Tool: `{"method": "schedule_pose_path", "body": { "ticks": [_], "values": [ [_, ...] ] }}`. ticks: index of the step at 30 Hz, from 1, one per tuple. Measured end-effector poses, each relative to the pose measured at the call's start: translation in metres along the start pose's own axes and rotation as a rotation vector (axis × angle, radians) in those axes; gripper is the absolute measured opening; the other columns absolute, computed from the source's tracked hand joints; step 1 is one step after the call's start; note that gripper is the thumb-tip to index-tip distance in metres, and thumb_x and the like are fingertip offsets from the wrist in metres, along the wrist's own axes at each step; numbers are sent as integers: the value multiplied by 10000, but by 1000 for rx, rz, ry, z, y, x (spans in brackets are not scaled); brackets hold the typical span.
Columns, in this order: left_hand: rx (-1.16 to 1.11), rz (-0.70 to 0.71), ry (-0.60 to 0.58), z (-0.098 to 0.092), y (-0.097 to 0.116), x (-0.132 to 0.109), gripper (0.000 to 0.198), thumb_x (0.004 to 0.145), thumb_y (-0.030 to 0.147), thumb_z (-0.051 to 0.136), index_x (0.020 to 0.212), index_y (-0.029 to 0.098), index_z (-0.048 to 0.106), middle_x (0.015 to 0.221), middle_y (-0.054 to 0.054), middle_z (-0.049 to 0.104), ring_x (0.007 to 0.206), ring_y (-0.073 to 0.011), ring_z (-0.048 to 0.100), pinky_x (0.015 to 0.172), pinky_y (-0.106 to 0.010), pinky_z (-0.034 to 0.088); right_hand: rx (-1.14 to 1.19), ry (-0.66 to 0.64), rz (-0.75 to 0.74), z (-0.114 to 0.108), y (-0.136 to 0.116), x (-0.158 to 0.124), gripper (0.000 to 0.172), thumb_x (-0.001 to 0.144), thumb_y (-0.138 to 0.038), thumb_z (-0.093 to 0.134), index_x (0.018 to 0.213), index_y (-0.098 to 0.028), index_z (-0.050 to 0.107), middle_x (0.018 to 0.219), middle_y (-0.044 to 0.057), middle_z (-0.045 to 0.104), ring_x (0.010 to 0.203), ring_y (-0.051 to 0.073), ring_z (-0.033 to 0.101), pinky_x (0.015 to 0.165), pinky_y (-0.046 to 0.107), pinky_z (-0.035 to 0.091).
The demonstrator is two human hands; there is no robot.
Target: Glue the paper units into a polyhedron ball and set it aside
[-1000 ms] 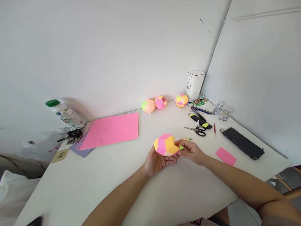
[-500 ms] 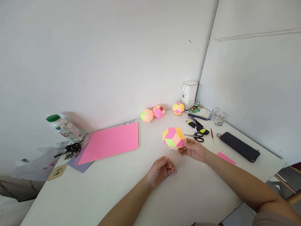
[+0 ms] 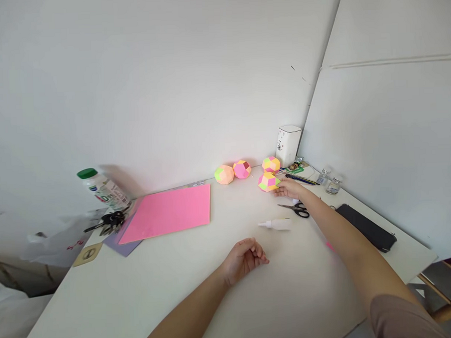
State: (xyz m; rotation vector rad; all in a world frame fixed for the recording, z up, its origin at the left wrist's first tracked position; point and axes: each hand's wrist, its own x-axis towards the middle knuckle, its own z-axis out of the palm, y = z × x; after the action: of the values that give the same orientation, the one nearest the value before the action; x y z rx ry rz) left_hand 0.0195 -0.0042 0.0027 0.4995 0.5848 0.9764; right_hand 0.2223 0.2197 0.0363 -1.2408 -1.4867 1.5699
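My right hand reaches to the back of the table and grips a multicoloured faceted paper ball by its right side. This ball is just in front of another yellow and pink paper ball; whether they touch I cannot tell. My left hand rests on the tabletop with its fingers loosely curled in and plainly nothing in them. Beyond it lies a white glue bottle with a narrow nozzle. A pair of scissors with black handles lies below my right hand.
A peach-green paper ball and a pink one sit by the wall. Pink sheets, keys and a green-capped bottle are left. Right stand a white container, small glass jars and a black case.
My right hand has carried the paper ball away from me toward the back balls, uncovering the glue bottle. My left hand stays put. The view has shifted slightly.
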Motion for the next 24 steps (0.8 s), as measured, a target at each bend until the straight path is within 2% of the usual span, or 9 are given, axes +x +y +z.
{"method": "schedule_pose_path", "body": {
  "ticks": [3, 8, 11, 13, 15, 16, 18, 20, 24],
  "values": [
    [-6, 1, -4, -1, 0, 1, 297, 812, 308, 591, 581, 150, 491, 607, -24, 538, 607, -158, 563, 721, -374, 467, -55, 71, -10, 1, -1, 7, 134, 772, -150, 612, 871, -127, 525, 681, 88, 656, 570, 161, 647, 577, 326, 577],
    [-12, -3, -1, -2, 0, 2, 295, 828, 306, 568, 590, 143, 508, 612, -32, 544, 617, -162, 569, 723, -376, 475, -218, 231, -89, 7, -9, 8, 364, 726, -142, 653, 1057, -108, 505, 858, 131, 642, 486, 143, 601, 429, 275, 509],
    [2, -8, 8, -2, 0, 1, 270, 835, 295, 556, 621, 131, 545, 622, -41, 553, 625, -160, 572, 732, -373, 479, -307, 250, -190, 17, -16, -8, 414, 696, -106, 656, 1092, -121, 534, 1011, 153, 620, 545, 125, 599, 463, 249, 497],
    [17, -13, 16, -1, 1, 1, 239, 831, 272, 559, 646, 122, 569, 629, -48, 561, 629, -159, 577, 738, -370, 480, -354, 221, -278, 26, -20, -32, 370, 722, -131, 633, 1087, -155, 570, 1089, 129, 602, 642, 127, 610, 541, 247, 512],
    [25, -18, 24, -1, 1, 1, 196, 813, 241, 580, 660, 117, 578, 629, -48, 566, 627, -157, 580, 737, -365, 480, -399, 142, -339, 35, -22, -67, 277, 732, -163, 635, 1009, -173, 628, 1012, 86, 631, 705, 139, 616, 594, 252, 514],
    [26, -19, 28, -1, 1, 0, 171, 800, 224, 595, 668, 118, 579, 628, -46, 568, 625, -155, 581, 734, -362, 480, -432, 46, -371, 38, -23, -88, 217, 741, -185, 639, 957, -183, 656, 937, 63, 651, 718, 146, 620, 611, 255, 513],
    [26, -16, 26, -1, 1, 0, 129, 776, 195, 623, 680, 120, 578, 630, -41, 574, 625, -152, 585, 732, -356, 477, -594, -323, -504, 42, -22, -129, 189, 815, -233, 582, 981, -202, 666, 923, 57, 667, 785, 156, 630, 685, 278, 517],
    [30, -7, 6, -2, 1, 0, 119, 766, 180, 634, 682, 122, 573, 640, -42, 584, 633, -153, 591, 731, -350, 472, -650, -555, -533, 45, -17, -163, 186, 860, -227, 529, 973, -196, 673, 881, 56, 686, 806, 157, 636, 751, 295, 513],
    [62, 21, -65, -3, 0, 0, 157, 776, 199, 616, 654, 119, 558, 650, -49, 590, 648, -169, 606, 720, -340, 458, -580, -719, -505, 60, 8, -188, 186, 869, -203, 507, 943, -155, 671, 868, 75, 695, 737, 129, 644, 690, 241, 524]
  ]
}}
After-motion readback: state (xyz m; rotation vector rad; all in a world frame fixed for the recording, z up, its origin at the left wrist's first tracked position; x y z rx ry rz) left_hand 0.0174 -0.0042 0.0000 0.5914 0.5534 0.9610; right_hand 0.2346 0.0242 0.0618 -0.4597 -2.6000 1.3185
